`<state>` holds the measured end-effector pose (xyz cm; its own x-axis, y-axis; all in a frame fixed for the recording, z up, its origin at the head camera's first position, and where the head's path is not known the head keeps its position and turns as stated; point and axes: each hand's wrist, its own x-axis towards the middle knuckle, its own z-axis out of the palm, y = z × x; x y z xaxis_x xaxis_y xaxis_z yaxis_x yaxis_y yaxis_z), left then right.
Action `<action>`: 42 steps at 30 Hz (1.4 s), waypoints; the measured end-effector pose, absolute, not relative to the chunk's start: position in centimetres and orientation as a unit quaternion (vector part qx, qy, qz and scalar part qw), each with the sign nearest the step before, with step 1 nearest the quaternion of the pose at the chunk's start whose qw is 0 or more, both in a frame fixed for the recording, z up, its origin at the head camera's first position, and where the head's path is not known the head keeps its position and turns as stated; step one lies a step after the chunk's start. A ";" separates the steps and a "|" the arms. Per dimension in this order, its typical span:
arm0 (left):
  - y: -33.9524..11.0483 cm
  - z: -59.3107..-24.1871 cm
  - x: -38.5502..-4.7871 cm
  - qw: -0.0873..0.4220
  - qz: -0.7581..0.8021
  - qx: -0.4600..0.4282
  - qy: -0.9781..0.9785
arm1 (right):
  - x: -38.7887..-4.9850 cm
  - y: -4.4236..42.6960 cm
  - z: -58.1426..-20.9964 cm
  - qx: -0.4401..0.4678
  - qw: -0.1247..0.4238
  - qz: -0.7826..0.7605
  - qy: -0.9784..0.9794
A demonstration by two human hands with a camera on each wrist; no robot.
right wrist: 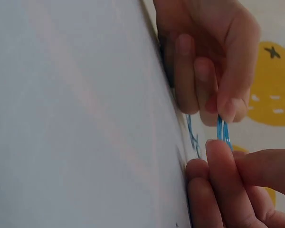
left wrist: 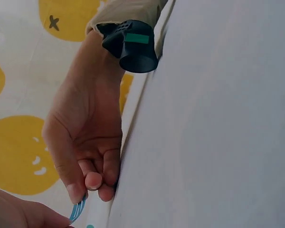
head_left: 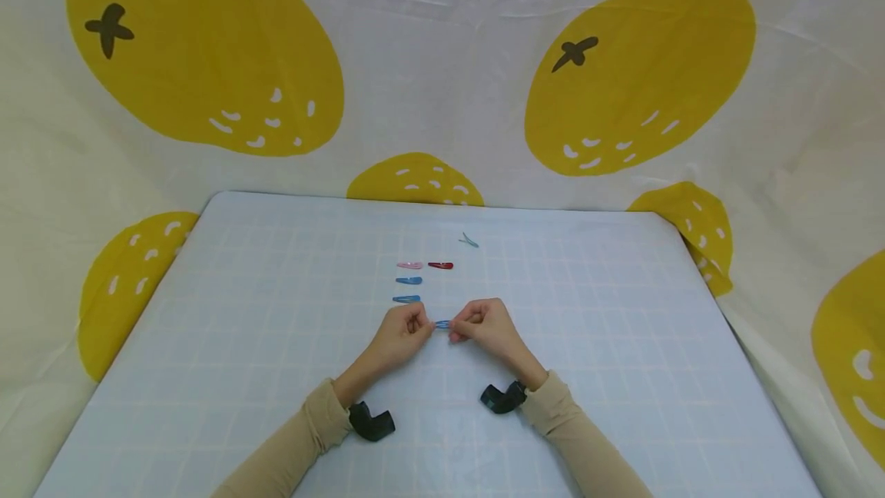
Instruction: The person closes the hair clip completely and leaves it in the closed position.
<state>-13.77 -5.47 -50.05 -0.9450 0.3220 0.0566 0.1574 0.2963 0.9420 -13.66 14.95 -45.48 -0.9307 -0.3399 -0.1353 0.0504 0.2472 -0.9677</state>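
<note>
A blue snap hair clip (head_left: 442,324) is held between both hands just above the table. My left hand (head_left: 401,329) pinches its left end between thumb and finger. At its right end, my right hand (head_left: 487,325) pinches it the same way. Close up in the right wrist view, the slim blue clip (right wrist: 223,130) bridges the two sets of fingertips, its ends covered. Just beyond the left hand lies a blue hair clip (head_left: 406,299), with another blue hair clip (head_left: 409,280) behind it. Further back, a pink hair clip (head_left: 409,265) sits left of a red hair clip (head_left: 440,265).
A pale green hair clip (head_left: 469,240), its two parts spread in a V, lies towards the back of the table (head_left: 588,290). A white cloth with yellow fruit shapes (head_left: 643,75) hangs behind the table's far edge. Black wrist cameras (head_left: 371,421) sit by both cuffs.
</note>
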 end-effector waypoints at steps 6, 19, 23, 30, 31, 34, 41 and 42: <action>-5.2 -50.3 -13.8 0.060 0.575 0.152 0.802 | -13.6 15.1 -45.7 -0.093 0.158 -0.615 0.767; -5.3 -50.7 -13.8 0.053 0.579 0.142 0.801 | -14.0 15.4 -46.2 -0.098 0.160 -0.630 0.754; -5.3 -50.7 -13.7 0.052 0.583 0.143 0.798 | -14.1 15.4 -46.3 -0.092 0.156 -0.635 0.751; -5.4 -50.8 -13.7 0.058 0.598 0.135 0.788 | -14.1 15.5 -46.3 -0.091 0.157 -0.650 0.738; -5.4 -50.8 -13.7 0.060 0.600 0.133 0.787 | -14.2 15.5 -46.7 -0.092 0.154 -0.652 0.737; -5.4 -50.8 -13.7 0.063 0.603 0.129 0.785 | -14.6 15.7 -48.1 -0.091 0.141 -0.653 0.739; -5.4 -50.9 -13.7 0.059 0.612 0.130 0.778 | -15.0 15.8 -49.6 -0.086 0.126 -0.658 0.738; -5.4 -51.0 -13.7 0.059 0.615 0.129 0.776 | -15.0 15.8 -49.5 -0.085 0.125 -0.658 0.737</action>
<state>-13.67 -5.39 -50.96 -0.9597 0.2728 0.0671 0.1278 0.2114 0.9690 -14.99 15.77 -49.54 -0.9546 -0.2890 -0.0725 0.0395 0.1187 -0.9921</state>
